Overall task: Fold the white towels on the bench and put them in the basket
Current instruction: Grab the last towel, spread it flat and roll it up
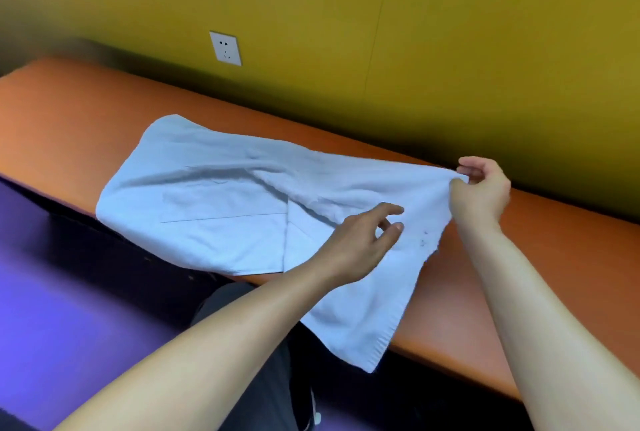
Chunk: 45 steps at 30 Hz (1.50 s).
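Note:
A white towel lies spread along the orange bench, its right end rumpled and partly hanging over the front edge. My right hand pinches the towel's far right corner and holds it slightly lifted. My left hand hovers over the right part of the towel with thumb and fingers spread apart, holding nothing. No basket is in view.
A yellow wall with a white power socket runs right behind the bench. In front of the bench are my dark trousers and a purple floor.

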Tool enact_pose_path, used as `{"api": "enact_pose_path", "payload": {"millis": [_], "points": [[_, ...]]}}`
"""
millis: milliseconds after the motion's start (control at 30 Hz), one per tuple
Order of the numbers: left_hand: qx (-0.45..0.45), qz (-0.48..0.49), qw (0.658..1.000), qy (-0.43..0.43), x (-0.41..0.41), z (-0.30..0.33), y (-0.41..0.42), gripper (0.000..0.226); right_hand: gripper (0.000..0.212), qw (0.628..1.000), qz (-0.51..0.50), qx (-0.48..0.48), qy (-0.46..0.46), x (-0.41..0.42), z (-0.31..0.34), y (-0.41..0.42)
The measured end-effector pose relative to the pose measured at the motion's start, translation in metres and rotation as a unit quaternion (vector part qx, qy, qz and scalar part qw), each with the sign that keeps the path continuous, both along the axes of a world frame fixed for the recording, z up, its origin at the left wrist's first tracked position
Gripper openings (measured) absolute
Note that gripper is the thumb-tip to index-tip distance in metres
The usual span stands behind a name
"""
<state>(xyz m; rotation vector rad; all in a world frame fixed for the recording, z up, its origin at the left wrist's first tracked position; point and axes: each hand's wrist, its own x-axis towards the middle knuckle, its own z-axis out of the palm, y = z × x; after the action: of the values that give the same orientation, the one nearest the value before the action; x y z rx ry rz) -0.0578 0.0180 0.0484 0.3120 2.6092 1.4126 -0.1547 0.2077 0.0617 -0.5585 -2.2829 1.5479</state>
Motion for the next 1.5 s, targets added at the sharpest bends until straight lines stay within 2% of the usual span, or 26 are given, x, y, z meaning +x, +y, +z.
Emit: {"api": "enact_pose_path", "payload": {"millis": [100,200,267,367,433,500,633,700,767,800,867,900,967,1067,1133,1200,1267,1300,1400,1467,1500], "points": [[-0.086,0.094,0.99,0.064,-0.006,-0.034,-0.039,0.031,0.04,0.992,-0.021,0.114,0.045,-0.003,0.001,0.043],[-0.198,0.191,0.954,0.117,-0.019,-0.071,-0.086,0.032,0.041,0.976,-0.058,0.198,0.062,-0.012,0.007,0.082],[-0.287,0.245,0.915,0.141,-0.025,-0.085,-0.11,0.031,0.042,0.969,-0.087,0.228,0.043,-0.017,0.008,0.105],[-0.313,0.304,0.884,0.167,-0.039,-0.09,-0.135,0.031,0.036,0.962,-0.111,0.248,-0.026,-0.021,-0.005,0.134],[-0.319,0.303,0.882,0.169,-0.056,-0.091,-0.15,0.03,0.032,0.947,-0.106,0.258,-0.157,-0.02,-0.022,0.145],[-0.323,0.281,0.891,0.15,-0.078,-0.092,-0.161,0.031,0.052,0.928,-0.111,0.241,-0.261,-0.018,-0.04,0.153],[-0.356,0.232,0.897,0.123,-0.121,-0.095,-0.173,0.036,0.075,0.905,-0.159,0.192,-0.345,-0.025,-0.069,0.178],[-0.382,0.211,0.896,0.086,-0.14,-0.098,-0.176,0.044,0.073,0.893,-0.136,0.175,-0.392,-0.035,-0.07,0.187],[-0.397,0.207,0.894,0.028,-0.157,-0.105,-0.177,0.054,0.058,0.894,-0.087,0.154,-0.412,-0.046,-0.067,0.192],[-0.401,0.206,0.892,0.005,-0.163,-0.111,-0.177,0.058,0.047,0.906,-0.07,0.143,-0.392,-0.051,-0.067,0.194],[-0.407,0.201,0.891,-0.006,-0.172,-0.12,-0.177,0.061,0.022,0.954,-0.053,0.136,-0.263,-0.056,-0.072,0.199],[-0.409,0.197,0.891,-0.002,-0.176,-0.123,-0.177,0.062,0.019,0.973,-0.051,0.138,-0.178,-0.054,-0.071,0.199],[-0.414,0.192,0.89,0.0,-0.186,-0.126,-0.173,0.061,0.023,0.988,-0.071,0.135,-0.039,-0.054,-0.06,0.198],[-0.417,0.206,0.885,-0.009,-0.202,-0.128,-0.165,0.063,0.026,0.977,-0.133,0.148,0.077,-0.073,-0.051,0.197],[-0.412,0.221,0.884,-0.019,-0.213,-0.13,-0.156,0.064,0.032,0.972,-0.149,0.17,0.059,-0.091,-0.058,0.199],[-0.408,0.238,0.88,-0.04,-0.223,-0.131,-0.147,0.067,0.047,0.971,-0.162,0.169,-0.046,-0.101,-0.078,0.199],[-0.417,0.247,0.872,-0.063,-0.229,-0.131,-0.143,0.069,0.057,0.95,-0.186,0.209,-0.142,-0.095,-0.095,0.193],[-0.423,0.246,0.869,-0.07,-0.231,-0.132,-0.142,0.07,0.056,0.939,-0.184,0.254,-0.14,-0.085,-0.102,0.187],[-0.427,0.249,0.868,-0.048,-0.231,-0.131,-0.142,0.068,0.047,0.932,-0.077,0.353,-0.024,-0.037,-0.117,0.156],[-0.426,0.243,0.872,0.006,-0.226,-0.128,-0.135,0.063,0.049,0.925,0.007,0.38,-0.029,-0.006,-0.13,0.134],[-0.422,0.235,0.875,0.021,-0.223,-0.126,-0.131,0.061,0.053,0.917,0.042,0.39,-0.071,0.008,-0.136,0.126]]}}
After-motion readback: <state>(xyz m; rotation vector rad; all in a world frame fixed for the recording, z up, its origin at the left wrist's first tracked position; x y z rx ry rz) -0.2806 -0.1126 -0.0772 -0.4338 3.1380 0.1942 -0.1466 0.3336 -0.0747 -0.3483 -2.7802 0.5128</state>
